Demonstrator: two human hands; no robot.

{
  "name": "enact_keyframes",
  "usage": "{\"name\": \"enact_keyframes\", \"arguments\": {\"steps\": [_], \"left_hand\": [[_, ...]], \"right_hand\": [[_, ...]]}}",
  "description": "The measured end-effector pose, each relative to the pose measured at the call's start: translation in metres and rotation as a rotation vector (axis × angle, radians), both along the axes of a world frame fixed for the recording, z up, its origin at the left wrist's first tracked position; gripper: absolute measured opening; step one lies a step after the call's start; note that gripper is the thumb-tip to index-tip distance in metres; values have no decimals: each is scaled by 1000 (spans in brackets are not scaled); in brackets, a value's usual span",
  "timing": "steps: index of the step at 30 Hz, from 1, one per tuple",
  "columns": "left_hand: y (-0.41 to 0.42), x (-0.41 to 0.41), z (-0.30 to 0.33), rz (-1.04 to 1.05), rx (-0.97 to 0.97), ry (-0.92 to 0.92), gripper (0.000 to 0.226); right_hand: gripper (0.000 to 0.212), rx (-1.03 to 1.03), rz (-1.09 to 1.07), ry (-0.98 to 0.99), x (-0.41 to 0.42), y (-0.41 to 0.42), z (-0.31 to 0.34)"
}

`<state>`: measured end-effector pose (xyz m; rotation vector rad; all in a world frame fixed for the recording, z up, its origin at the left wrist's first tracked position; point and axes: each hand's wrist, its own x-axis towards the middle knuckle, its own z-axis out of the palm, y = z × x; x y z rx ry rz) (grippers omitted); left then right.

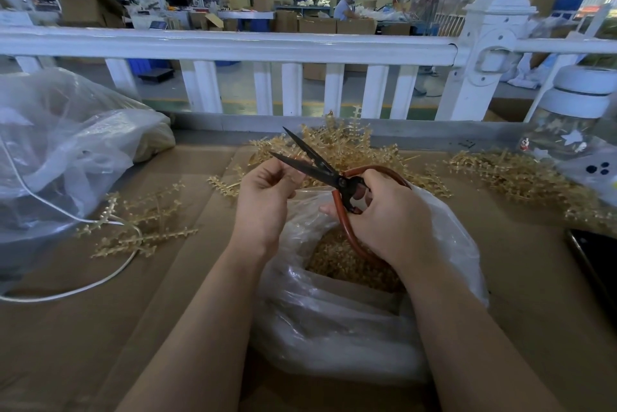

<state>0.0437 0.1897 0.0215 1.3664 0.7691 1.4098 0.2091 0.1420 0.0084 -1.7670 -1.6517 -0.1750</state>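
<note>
Now you're mid-cut: your right hand (384,216) grips the scissors (317,166) by the red handles, blades spread above the plastic bag (334,318). Your left hand (267,193) curls at the lower blade, and I can't tell what it holds. Next, I'd say, snip clear of your fingertips.

You are working with both grips bare: your left grip (263,199) and your right grip (389,221) are showing uncovered all over. Your left forearm (200,311) and right forearm (460,328) are showing bare too, from the wrists all the way to the lower edge of the view.
</note>
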Motion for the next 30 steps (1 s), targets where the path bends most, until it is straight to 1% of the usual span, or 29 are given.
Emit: {"name": "enact_keyframes", "arguments": {"steps": [5,10,12,16,19,22,25,27,30], "left_hand": [[0,-1,1,-48,-8,-20,25],[2,0,0,-51,-23,-33,15],[3,0,0,-55,-9,-38,16],[3,1,1,-40,5,-46,23],[4,1,1,-32,8,-60,23],[4,1,0,-25,53,-19,24],[5,2,-1,0,109,42,23],[5,3,-2,-8,121,51,21],[3,2,-2,-17,130,51,25]], "right_hand": [[67,1,-14,2,0,0,0],[75,0,-8,25,1,0,1],[75,10,-3,25,1,0,1],[69,11,-11,31,1,1,1],[77,-1,-27,28,1,1,1],[82,-3,-30,17,1,0,3],[73,1,-34,-3,2,-1,3],[67,4,-44,-17,3,-1,3],[63,5,-54,-27,3,-1,2]]}}
